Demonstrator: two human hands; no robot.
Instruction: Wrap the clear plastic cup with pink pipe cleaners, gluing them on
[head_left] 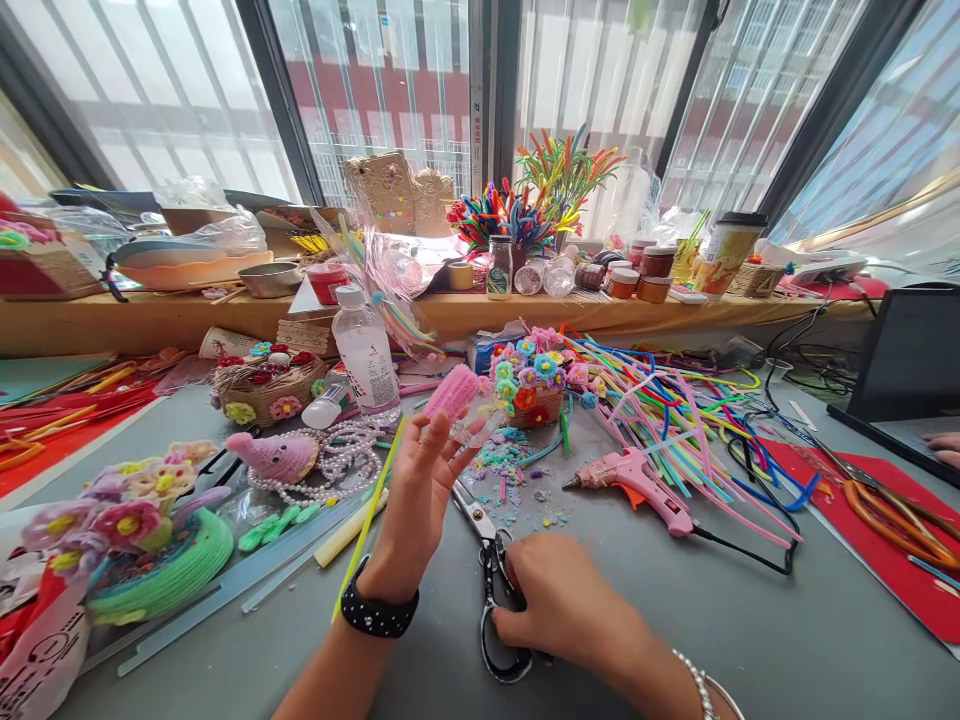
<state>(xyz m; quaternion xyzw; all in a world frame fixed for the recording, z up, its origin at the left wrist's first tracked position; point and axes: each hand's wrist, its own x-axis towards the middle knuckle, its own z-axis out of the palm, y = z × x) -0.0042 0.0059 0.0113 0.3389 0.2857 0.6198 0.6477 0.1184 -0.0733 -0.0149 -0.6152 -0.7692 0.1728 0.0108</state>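
Observation:
My left hand point(420, 500) is raised over the table, its fingers closed on a fuzzy pink wrapped piece point(454, 392). A clear plastic part point(484, 422) shows beside the pink piece; whether the two are joined I cannot tell. My right hand point(559, 595) is curled at the black handles of the scissors point(489, 560), which lie on the table with blades pointing away. A yellow-green pipe cleaner point(367, 520) passes behind my left wrist. Small coloured clippings point(504, 462) are scattered beyond the scissors.
A pink glue gun point(637, 485) lies at right, near a heap of pipe cleaners point(675, 415). Flower-covered baskets point(536, 385), a water bottle point(366, 355) and a pearl string point(352, 460) stand or lie around. A person's hand point(946, 445) rests by a laptop point(911, 370).

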